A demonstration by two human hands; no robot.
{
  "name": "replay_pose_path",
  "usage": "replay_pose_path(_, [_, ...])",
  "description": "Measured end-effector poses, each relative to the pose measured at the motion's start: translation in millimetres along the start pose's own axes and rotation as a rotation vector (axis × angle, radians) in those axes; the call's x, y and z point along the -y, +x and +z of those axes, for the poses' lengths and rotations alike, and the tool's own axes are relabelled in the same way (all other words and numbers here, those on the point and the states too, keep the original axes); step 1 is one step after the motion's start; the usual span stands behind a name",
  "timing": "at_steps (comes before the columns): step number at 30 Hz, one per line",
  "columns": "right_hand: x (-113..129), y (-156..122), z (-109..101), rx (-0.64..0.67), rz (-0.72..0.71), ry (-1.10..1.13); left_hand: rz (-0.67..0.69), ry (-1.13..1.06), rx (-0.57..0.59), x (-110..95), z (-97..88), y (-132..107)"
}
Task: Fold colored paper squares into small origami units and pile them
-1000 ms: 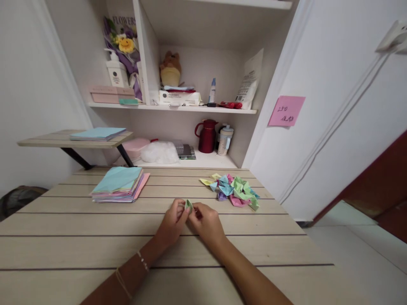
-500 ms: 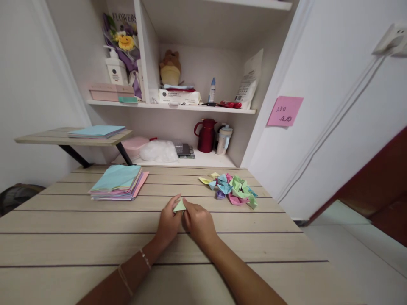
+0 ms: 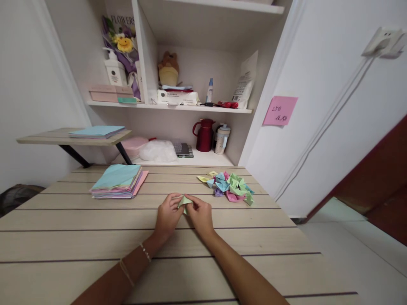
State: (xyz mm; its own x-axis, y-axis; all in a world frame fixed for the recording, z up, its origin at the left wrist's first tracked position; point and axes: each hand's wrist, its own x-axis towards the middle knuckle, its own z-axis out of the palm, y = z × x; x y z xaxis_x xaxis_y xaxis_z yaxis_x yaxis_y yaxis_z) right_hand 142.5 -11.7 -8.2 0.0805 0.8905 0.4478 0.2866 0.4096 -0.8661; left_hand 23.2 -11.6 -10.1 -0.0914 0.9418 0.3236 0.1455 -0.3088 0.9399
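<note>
Between my two hands, above the middle of the wooden table [image 3: 133, 237], is a small folded piece of light green paper [image 3: 185, 201]. My left hand [image 3: 168, 214] grips its left side, fingers curled behind it. On the right side, my right hand [image 3: 200, 214] pinches the same paper between thumb and fingers. Part of the paper is hidden by the fingers; a pointed green bit shows below between the hands. To the right lies a heap of folded paper pieces [image 3: 235, 186] in green, blue, pink, yellow and purple.
A stack of coloured paper sheets [image 3: 119, 178] lies at the left. Behind it stands a small raised shelf [image 3: 44, 135] with more blue sheets [image 3: 97, 131]. A white cabinet at the back holds a red jug [image 3: 205, 135] and a bottle [image 3: 222, 140].
The green paper has been turned and partly opened, now showing a wider peak with a point below. Both hands shifted slightly, the left fingers more spread. The camera view moved slightly.
</note>
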Motion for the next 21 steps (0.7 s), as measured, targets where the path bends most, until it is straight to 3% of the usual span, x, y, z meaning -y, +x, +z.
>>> replay_pose_path(8, [-0.6, -0.5, 0.4, 0.002, -0.112, 0.002, 0.074, 0.074, -0.047, -6.6, -2.9, -2.5])
replay_pose_path(13, [-12.0, 8.4, -8.3, 0.162, -0.077, 0.168, -0.067, -0.175, 0.032, -2.2, -9.0, 6.6])
replay_pose_path(17, [-15.7, 13.1, -14.8, 0.200, -0.156, 0.095, -0.211, -0.281, 0.090, 2.0, -13.3, 13.7])
replay_pose_path(21, [-11.2, 12.5, -16.3, 0.244, -0.258, 0.034, -0.193, -0.290, 0.187, 4.0, -16.4, 16.7])
